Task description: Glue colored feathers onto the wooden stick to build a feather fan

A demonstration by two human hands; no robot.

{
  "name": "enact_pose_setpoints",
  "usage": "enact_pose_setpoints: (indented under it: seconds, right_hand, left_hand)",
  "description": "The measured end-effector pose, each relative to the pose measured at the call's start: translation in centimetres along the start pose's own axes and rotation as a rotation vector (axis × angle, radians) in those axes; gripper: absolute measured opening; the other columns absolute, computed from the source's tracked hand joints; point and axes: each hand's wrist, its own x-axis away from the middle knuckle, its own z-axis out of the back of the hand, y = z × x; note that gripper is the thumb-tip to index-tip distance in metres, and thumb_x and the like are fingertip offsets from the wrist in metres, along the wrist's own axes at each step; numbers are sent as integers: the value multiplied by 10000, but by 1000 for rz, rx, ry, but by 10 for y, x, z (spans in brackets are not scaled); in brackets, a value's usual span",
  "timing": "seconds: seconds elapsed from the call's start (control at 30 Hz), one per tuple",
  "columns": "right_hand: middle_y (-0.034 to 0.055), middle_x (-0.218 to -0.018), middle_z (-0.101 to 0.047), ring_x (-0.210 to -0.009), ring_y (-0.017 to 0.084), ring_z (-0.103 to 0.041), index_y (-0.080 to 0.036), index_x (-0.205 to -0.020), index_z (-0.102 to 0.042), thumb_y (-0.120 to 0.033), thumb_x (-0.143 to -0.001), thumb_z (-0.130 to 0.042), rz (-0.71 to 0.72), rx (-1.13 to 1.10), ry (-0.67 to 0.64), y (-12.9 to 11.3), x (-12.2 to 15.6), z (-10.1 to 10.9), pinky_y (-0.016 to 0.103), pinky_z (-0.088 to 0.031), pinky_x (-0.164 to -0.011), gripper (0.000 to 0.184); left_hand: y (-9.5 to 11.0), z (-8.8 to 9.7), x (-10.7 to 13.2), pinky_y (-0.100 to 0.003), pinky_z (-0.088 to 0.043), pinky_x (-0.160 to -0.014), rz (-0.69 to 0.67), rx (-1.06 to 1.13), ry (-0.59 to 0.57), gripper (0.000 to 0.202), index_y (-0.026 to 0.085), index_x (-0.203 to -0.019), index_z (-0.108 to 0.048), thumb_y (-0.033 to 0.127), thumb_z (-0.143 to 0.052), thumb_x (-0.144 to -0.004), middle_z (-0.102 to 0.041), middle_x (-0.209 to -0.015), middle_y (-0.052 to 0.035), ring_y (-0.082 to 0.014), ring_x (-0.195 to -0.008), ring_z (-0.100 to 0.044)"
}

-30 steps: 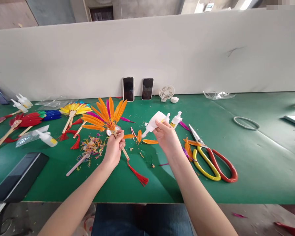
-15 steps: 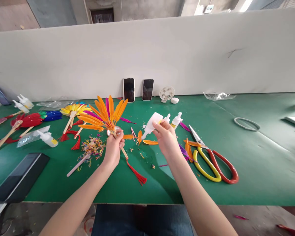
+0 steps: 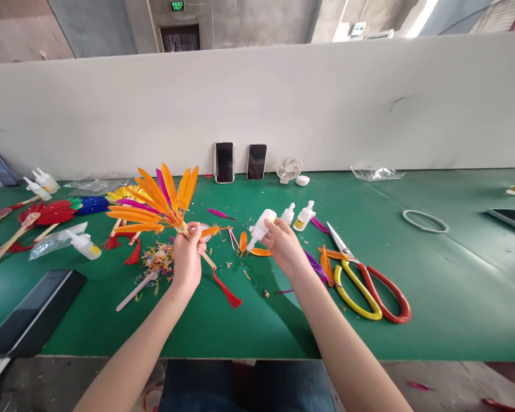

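Observation:
My left hand (image 3: 189,254) is closed round the wooden handle of a feather fan (image 3: 167,194), its orange and purple feathers spread up and to the left. A red tassel (image 3: 228,290) hangs from the handle's lower end. In my right hand (image 3: 285,243) is a white glue bottle (image 3: 264,225), tilted with its nozzle pointing down to the left. Below that nozzle, loose orange feathers (image 3: 261,252) lie on the green table. Two more glue bottles (image 3: 304,216) stand just behind my right hand.
Large scissors (image 3: 360,280) with yellow and red handles lie to the right. Finished-looking feather fans (image 3: 54,213), a lying glue bottle (image 3: 83,245) and a black device (image 3: 34,312) are on the left. Colourful scraps (image 3: 158,257) lie by my left hand. Two phones (image 3: 224,163) and a small fan (image 3: 289,169) stand behind.
My left hand has moved the feather fan to the left and turned it slightly. My right hand has shifted a little left and down with the glue bottle. The camera view has tilted up.

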Motion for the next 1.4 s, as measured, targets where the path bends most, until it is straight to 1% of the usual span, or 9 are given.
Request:
enact_pose_setpoints:
  seconds: [0.17,0.37,0.6,0.7,0.77,0.83,0.93,1.1,1.4]
  right_hand:
    - [-25,-629,-617,-628,91,-624,-191,-652,-530,-234,-686,-675,-166,-136,10,11,4,-17,158,-519,-567,155]
    - [11,-672,-632,-650,112,-640,-198,-730,-533,-154,-770,-575,-304,-267,25,9,1,-14,173,-550,-576,73]
    - [15,-662,-598,-629,118,-636,-188,-775,-528,-143,-816,-437,-206,-413,155,-11,-6,-1,217,-572,-600,110]
    - [-47,-628,-568,-542,109,-614,-225,-837,-511,-154,-774,-498,-75,-279,173,-18,-5,3,258,-579,-594,96]
    - [-68,-640,-573,-520,116,-615,-250,-893,-499,-160,-727,-560,-16,-168,110,-16,-3,3,288,-580,-591,198]
    - [-70,-639,-579,-518,128,-622,-255,-908,-492,-160,-694,-595,-50,-120,22,-11,-2,1,303,-576,-578,255]
    - [-60,-587,-560,-521,137,-628,-226,-833,-485,-145,-695,-592,-167,-155,-40,2,-2,-6,290,-566,-551,193]
    - [-16,-627,-601,-597,148,-667,-217,-765,-432,-130,-748,-522,-242,-221,49,15,-3,-13,236,-542,-506,127]
    - [-13,-621,-586,-585,135,-661,-218,-778,-432,-146,-800,-436,-265,-282,117,13,-3,-13,211,-540,-483,75]
  left_hand:
    - [-4,-3,4,-154,-230,-373,26,-82,-47,178,153,-645,-537,238,-693,-638,-422,-545,64,-5,-402,-320]
    - [-10,1,2,-158,-222,-378,58,-66,-77,195,153,-675,-537,248,-702,-630,-412,-570,63,-10,-420,-342]
    - [-7,2,0,-145,-229,-375,61,-38,-69,203,141,-647,-541,240,-712,-598,-440,-575,55,-3,-423,-333]
    - [-2,1,-1,-144,-228,-376,34,-34,-20,193,148,-646,-531,219,-704,-602,-453,-560,54,-4,-418,-329]
    - [1,0,0,-145,-227,-378,22,-33,-11,195,154,-649,-521,215,-701,-606,-451,-548,57,-5,-413,-324]
    - [1,-1,1,-147,-224,-378,22,-49,-29,198,157,-648,-519,226,-701,-613,-432,-527,63,-8,-409,-322]
    - [-1,-2,3,-148,-228,-382,43,-97,-79,201,158,-667,-534,256,-703,-621,-418,-519,65,-13,-409,-329]
    - [-5,-2,6,-154,-243,-391,42,-150,-103,232,159,-692,-541,295,-710,-611,-425,-561,60,-16,-425,-353]
    - [-8,0,5,-157,-254,-403,54,-187,-126,273,157,-710,-524,322,-711,-601,-439,-622,57,-9,-436,-372]
